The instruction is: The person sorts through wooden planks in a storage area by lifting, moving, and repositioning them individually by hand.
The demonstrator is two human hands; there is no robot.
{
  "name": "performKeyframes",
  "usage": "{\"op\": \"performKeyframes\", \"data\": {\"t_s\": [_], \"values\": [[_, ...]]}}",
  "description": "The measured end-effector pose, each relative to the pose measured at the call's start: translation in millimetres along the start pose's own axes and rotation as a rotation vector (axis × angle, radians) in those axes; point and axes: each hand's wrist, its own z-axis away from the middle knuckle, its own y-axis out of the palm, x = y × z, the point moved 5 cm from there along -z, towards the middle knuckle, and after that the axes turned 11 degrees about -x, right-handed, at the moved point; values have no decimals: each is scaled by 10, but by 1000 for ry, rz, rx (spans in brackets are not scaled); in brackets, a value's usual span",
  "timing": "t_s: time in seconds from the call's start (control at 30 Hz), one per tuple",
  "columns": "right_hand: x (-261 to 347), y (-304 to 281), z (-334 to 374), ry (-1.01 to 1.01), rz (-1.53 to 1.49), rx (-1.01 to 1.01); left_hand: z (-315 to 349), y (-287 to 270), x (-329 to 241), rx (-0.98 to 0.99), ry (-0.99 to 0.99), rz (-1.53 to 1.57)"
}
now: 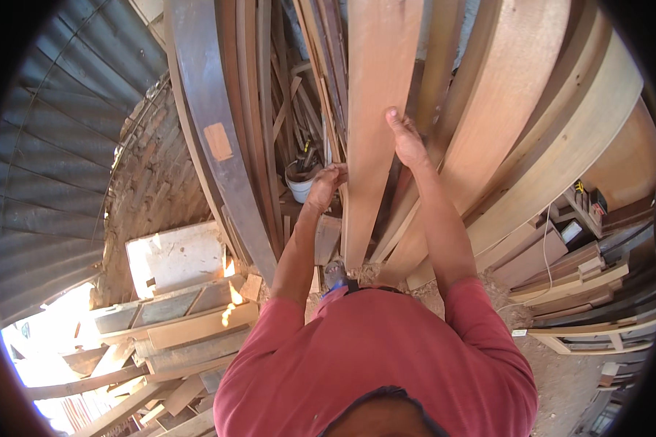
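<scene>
One long, light-brown wooden plank [375, 146] stood between my left hand [326, 188] (touched near edge; hold unclear) and right hand [409, 140] (gripped opposite edge).

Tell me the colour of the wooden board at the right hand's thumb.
The wooden board is light pinkish-brown, showing best in the head view.

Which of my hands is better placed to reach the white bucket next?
Probably your left hand: it is at the left edge of the light-brown board, nearer the white bucket. Your right hand holds the opposite edge, so the board likely gets in its way.
</scene>
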Motion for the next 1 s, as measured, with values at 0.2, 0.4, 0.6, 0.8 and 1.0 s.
{"op": "performKeyframes", "data": {"t_s": [0.2, 0.4, 0.6, 0.8, 1.0], "values": [[-1, -57, 56, 11, 113, -51, 514, 130, 153, 105, 173, -188], [228, 204, 209, -21, 251, -12, 568, 579, -505, -63, 331, -493], [398, 495, 503, 44, 372, 226, 467, 439, -621, -294, 591, -295], [28, 279, 798, 374, 14, 375, 542, 164, -680, -383, 485, -342], [-985, 32, 1378, 517, 246, 258, 641, -19, -652, -496, 489, -267]]}}
